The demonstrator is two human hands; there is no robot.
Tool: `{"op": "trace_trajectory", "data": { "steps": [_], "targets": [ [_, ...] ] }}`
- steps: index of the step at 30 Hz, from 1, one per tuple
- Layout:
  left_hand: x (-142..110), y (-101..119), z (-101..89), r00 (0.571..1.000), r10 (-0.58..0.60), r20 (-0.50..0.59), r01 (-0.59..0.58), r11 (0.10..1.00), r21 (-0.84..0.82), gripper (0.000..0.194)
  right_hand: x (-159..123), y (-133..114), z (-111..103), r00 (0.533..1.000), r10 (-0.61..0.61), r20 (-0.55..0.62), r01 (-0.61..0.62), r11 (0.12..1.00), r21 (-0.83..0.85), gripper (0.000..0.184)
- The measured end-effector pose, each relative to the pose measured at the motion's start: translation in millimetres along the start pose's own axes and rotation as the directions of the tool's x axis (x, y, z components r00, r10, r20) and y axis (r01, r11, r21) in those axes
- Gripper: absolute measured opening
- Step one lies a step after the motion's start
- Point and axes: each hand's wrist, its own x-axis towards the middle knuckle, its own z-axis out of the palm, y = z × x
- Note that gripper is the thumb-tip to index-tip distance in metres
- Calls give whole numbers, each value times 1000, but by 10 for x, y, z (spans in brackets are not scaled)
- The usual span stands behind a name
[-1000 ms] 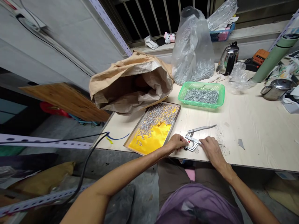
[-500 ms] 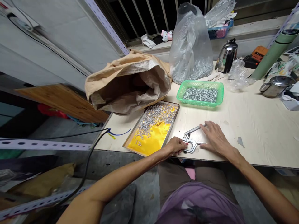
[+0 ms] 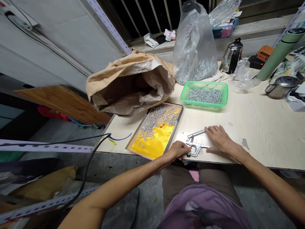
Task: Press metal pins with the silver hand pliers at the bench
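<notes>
A silver hand-lever tool [image 3: 195, 150] lies at the table's front edge, with a rounded open frame, a small coil spring and two spread handles. My right hand [image 3: 220, 138] is at the handle ends, fingers curled over the tip of the upper lever [image 3: 199, 133] and thumb by the lower handle. At the tool's left end, my left hand [image 3: 179, 150] is closed in a pinch beside a small red part [image 3: 190, 147]. Its fingers hide whatever is between them. Left of the tool, a shallow tray [image 3: 169, 140] with a yellow lining holds many small metal pins [image 3: 154, 122].
Behind the tool stands a green basket [image 3: 204, 104] of small metal pieces. A large open paper sack [image 3: 130, 82] leans over the tray's back. Farther back are a clear plastic bag [image 3: 195, 47], a steel kettle [image 3: 231, 55], a green flask [image 3: 281, 54] and a lidded metal cup [image 3: 283, 86].
My right hand has shifted slightly left, and its fingers cover more of the upper lever's tip. My left hand keeps its pinch at the same end of the tool.
</notes>
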Motion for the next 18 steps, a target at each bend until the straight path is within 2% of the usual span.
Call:
{"op": "trace_trajectory", "data": {
  "steps": [3,8,10,12,13,14,15,17,18],
  "targets": [
    [4,-18,13,1000,-7,-28,6,1000,-17,22,-1,-35,-68,1000,8,25,-8,1000,-26,86],
    [-13,-36,21,1000,-5,-21,5,1000,-22,27,-25,-101,-165,1000,15,17,-15,1000,4,62],
    [-45,-50,11,1000,-5,-30,6,999,34,29,-49,-127,-180,1000,24,3,-24,999,25,52],
    [-90,-59,1,987,94,-129,-73,984,164,27,-73,-151,-178,999,27,-22,-26,999,30,41],
    [-111,-57,2,960,203,-192,-152,956,251,24,-83,-162,-174,999,28,-35,-27,999,28,36],
    [-126,-47,9,911,337,-237,-245,905,347,21,-90,-173,-169,999,29,-44,-28,999,26,33],
    [-130,-28,25,844,474,-250,-336,832,441,17,-94,-183,-164,998,32,-48,-31,999,24,31],
    [-100,38,82,717,674,-178,-474,659,584,17,-99,-200,-159,998,45,-41,-44,999,24,33],
    [-65,83,119,672,732,-115,-521,577,630,23,-103,-206,-160,998,50,-37,-49,999,23,35]
  ]
}}
